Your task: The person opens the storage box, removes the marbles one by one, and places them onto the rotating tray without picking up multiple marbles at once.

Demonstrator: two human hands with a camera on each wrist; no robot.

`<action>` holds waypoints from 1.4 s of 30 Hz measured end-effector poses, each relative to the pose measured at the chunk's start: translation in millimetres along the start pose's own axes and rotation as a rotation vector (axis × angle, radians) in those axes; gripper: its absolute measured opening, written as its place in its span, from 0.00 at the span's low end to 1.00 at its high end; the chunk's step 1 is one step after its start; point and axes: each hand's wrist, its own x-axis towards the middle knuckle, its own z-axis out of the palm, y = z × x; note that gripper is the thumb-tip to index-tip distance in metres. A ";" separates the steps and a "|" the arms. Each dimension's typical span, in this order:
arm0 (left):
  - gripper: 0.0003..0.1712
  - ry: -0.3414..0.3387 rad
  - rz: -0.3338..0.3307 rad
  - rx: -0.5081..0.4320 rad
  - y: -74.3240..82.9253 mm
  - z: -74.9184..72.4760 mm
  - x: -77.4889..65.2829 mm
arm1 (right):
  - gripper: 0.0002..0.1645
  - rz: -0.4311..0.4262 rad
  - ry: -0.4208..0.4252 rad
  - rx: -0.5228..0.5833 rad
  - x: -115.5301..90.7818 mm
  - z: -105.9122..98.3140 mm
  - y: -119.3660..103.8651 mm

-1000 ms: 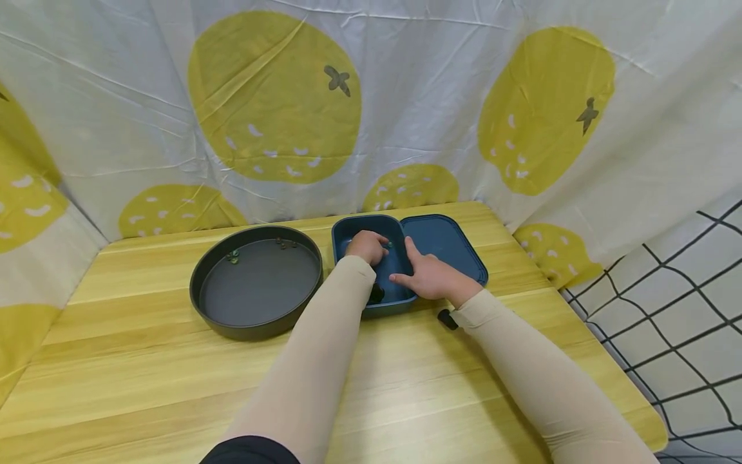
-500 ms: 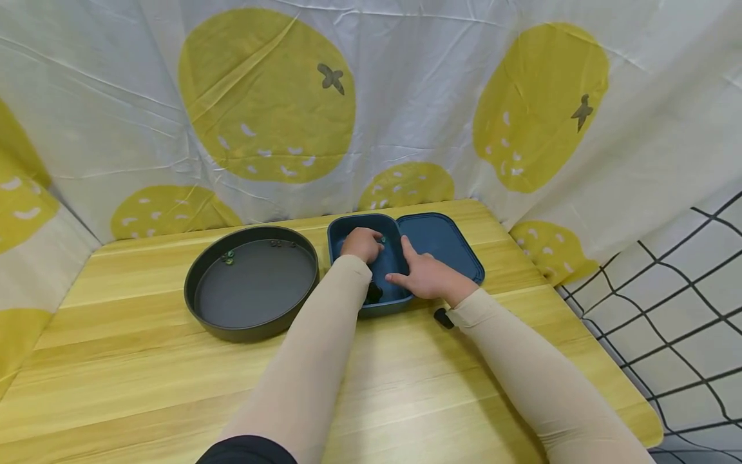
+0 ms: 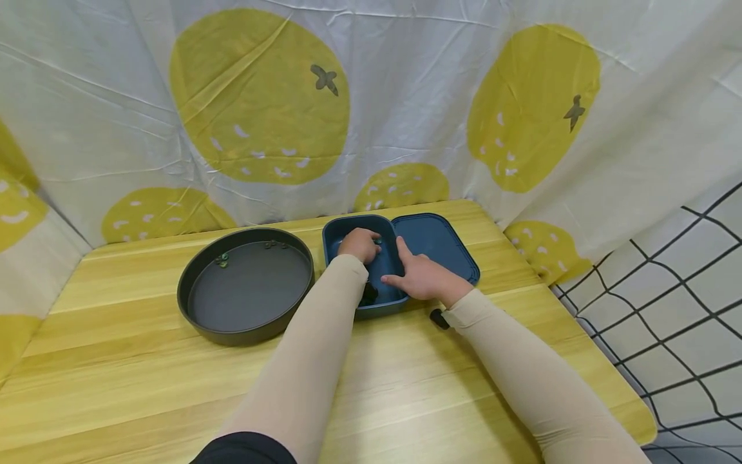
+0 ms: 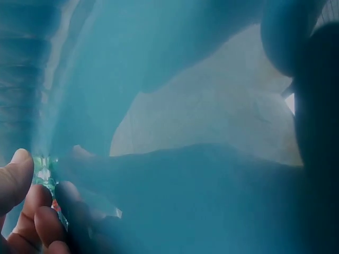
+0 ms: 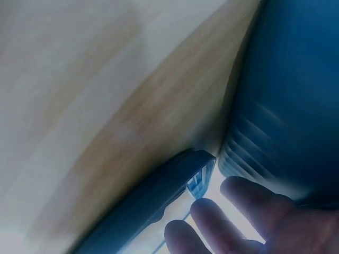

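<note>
On my feed the green bits (image 3: 378, 241) lie in the blue box (image 3: 382, 310), at the fingertips of the nearer left hand (image 3: 359, 245); I can't tell whether it pinches them. The box points lengthwise toward the tabletop's (image 3: 145, 386) back edge. The right hand (image 3: 426, 277), fingers extended, holds nothing. Leftward, a pan (image 3: 249, 290) contains small pieces (image 3: 222, 260).

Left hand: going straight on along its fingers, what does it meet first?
For the left hand, first the small green piece at its fingertips, unless already pinched; then likely the blue box's right wall. Depth is unclear.
</note>
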 end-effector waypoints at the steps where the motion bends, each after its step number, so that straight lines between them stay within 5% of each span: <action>1: 0.24 0.000 -0.001 0.000 0.2 0.1 -0.1 | 0.65 -0.001 0.001 0.000 -0.2 -0.2 -0.1; 42: 0.15 0.010 0.058 0.090 5.1 5.5 -0.9 | 0.65 0.014 -0.010 0.011 -2.1 -1.3 -0.9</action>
